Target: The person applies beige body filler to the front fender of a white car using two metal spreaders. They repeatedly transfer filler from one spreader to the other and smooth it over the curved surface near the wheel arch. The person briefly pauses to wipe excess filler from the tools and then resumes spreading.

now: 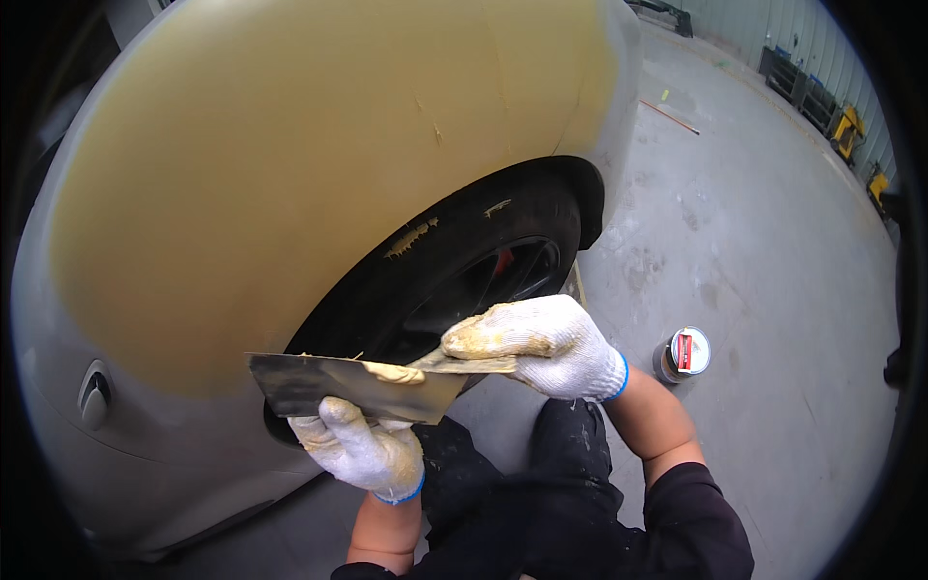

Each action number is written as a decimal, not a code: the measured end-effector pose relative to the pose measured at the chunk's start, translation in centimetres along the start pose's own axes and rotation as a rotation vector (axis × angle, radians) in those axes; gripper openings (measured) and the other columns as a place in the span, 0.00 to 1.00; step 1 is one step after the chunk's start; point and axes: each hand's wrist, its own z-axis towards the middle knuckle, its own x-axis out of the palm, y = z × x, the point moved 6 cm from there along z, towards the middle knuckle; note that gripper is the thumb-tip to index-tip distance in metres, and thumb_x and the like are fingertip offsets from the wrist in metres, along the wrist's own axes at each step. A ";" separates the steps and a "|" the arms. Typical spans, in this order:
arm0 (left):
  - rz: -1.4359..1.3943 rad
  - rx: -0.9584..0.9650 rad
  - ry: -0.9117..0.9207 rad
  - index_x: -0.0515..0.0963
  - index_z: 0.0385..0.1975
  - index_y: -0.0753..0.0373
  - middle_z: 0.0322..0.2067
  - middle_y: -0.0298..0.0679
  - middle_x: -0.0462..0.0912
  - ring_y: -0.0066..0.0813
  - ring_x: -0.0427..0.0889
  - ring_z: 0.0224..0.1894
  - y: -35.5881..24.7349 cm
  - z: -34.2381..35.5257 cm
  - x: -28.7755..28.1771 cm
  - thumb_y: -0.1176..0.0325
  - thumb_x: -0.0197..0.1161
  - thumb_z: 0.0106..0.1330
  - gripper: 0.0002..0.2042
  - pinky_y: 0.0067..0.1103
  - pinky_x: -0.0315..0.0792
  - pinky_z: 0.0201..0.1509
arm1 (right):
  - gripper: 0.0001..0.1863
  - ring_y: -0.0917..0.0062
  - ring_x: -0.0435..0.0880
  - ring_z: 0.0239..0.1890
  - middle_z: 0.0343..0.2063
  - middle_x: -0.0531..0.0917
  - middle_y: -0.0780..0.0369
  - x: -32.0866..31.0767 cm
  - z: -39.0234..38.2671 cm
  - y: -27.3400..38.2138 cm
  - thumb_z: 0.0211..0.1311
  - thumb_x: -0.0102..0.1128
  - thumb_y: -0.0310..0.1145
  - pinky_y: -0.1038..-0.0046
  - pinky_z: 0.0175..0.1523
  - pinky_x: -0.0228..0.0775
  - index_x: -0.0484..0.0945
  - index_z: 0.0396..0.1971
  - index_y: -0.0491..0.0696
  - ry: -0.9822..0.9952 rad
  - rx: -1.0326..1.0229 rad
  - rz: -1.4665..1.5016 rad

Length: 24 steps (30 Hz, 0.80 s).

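My left hand [362, 454], in a white knit glove with a blue cuff, is closed on a wide dark metal filler spreader [309, 385]. The thumb lies over its face. Yellow body filler [394, 373] sits in a thick bead along its upper edge. My right hand [541, 346], gloved alike and stained yellow, grips a filler-smeared putty knife [454, 364]. The knife's tip meets the bead of filler on the spreader. Behind both hands is a car's rear fender [319, 193], broadly coated in smooth yellow filler with a few ragged streaks.
Below the fender is a black tire [387, 280] with smears of dried filler. A tin can [683, 354] with a white lid and red label stands on the grey floor [754, 435] at right. Farther off lie a thin red stick [669, 117] and equipment [849, 132] along the wall.
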 end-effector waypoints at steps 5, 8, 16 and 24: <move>0.049 -0.142 -0.215 0.74 0.55 0.67 0.41 0.40 0.83 0.24 0.84 0.41 -0.1 0.6 -2.3 0.53 0.56 0.84 0.20 0.20 0.81 0.45 | 0.23 0.58 0.92 0.47 0.45 0.91 0.51 -8.8 5.9 4.6 0.59 0.62 0.10 0.66 0.54 0.85 0.88 0.52 0.43 -0.376 -0.219 -0.563; 0.055 -0.123 -0.031 0.74 0.54 0.67 0.38 0.42 0.84 0.24 0.85 0.38 -0.3 0.1 -0.8 0.53 0.56 0.84 0.19 0.21 0.81 0.44 | 0.11 0.71 0.92 0.36 0.37 0.92 0.58 -12.9 14.3 10.5 0.68 0.66 0.20 0.74 0.45 0.83 0.90 0.47 0.43 -0.479 -0.567 -0.940; -0.019 -0.155 -0.114 0.70 0.60 0.70 0.38 0.46 0.86 0.31 0.86 0.36 0.0 -0.6 -1.2 0.54 0.60 0.82 0.22 0.25 0.83 0.44 | 0.15 0.66 0.92 0.40 0.41 0.93 0.52 -14.0 34.0 10.9 0.63 0.60 0.21 0.69 0.48 0.83 0.93 0.43 0.46 -0.135 -0.313 -1.019; 0.046 -0.213 -0.028 0.71 0.56 0.70 0.33 0.44 0.85 0.28 0.86 0.35 0.6 0.1 -0.9 0.55 0.53 0.85 0.20 0.23 0.82 0.43 | 0.16 0.65 0.91 0.34 0.35 0.93 0.51 -10.1 25.4 13.0 0.62 0.58 0.19 0.69 0.44 0.84 0.92 0.45 0.43 -0.049 -0.416 -0.951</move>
